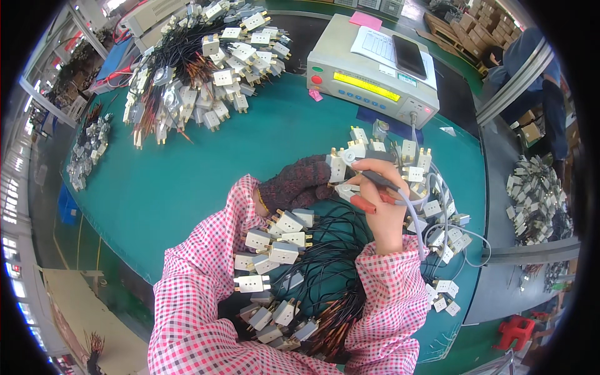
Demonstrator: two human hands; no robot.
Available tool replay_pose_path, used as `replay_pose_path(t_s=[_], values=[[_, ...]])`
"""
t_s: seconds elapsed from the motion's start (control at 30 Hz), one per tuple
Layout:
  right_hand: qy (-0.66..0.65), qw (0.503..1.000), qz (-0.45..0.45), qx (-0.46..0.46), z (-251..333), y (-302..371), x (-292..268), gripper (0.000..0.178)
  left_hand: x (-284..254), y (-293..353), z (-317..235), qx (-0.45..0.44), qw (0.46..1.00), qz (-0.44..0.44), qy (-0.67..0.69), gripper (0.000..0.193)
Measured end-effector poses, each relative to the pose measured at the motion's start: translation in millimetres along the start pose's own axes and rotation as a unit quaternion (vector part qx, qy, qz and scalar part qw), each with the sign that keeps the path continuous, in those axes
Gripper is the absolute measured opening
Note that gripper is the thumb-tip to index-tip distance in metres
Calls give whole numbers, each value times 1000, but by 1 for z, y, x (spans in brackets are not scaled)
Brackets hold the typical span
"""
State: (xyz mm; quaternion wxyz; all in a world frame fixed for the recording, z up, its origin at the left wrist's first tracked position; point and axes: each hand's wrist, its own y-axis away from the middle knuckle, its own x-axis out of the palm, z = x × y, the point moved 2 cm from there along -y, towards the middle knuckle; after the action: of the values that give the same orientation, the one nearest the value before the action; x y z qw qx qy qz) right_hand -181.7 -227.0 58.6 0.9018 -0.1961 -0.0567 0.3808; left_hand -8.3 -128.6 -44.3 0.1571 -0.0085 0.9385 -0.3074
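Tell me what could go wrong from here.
The grey cable winds among the white plugs on the right, so it could snag them. The phone lies on paper atop the instrument and might slide if bumped. The bare right hand holds the red-handled clip, so a slip could pinch it.

Loose pink-checked sleeves (194, 275) end in gathered cuffs (397, 248); a dark knitted glove (294, 185) covers the left hand (297, 182).

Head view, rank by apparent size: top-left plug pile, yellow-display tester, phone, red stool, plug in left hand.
1. Plug pile
2. Tester
3. Phone and red stool: too alike to rank; stool is farther away
4. Held plug
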Motion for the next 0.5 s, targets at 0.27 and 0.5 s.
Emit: replay_pose_path(t_s=[0.27,0.5], values=[[-4,1000,-9,-6,4,2,4,22,5,-12,-12,-253,908,-71,327,41],[-14,1000,-16,8,8,2,3,22,2,-23,-29,45,994,-31,-93,35]])
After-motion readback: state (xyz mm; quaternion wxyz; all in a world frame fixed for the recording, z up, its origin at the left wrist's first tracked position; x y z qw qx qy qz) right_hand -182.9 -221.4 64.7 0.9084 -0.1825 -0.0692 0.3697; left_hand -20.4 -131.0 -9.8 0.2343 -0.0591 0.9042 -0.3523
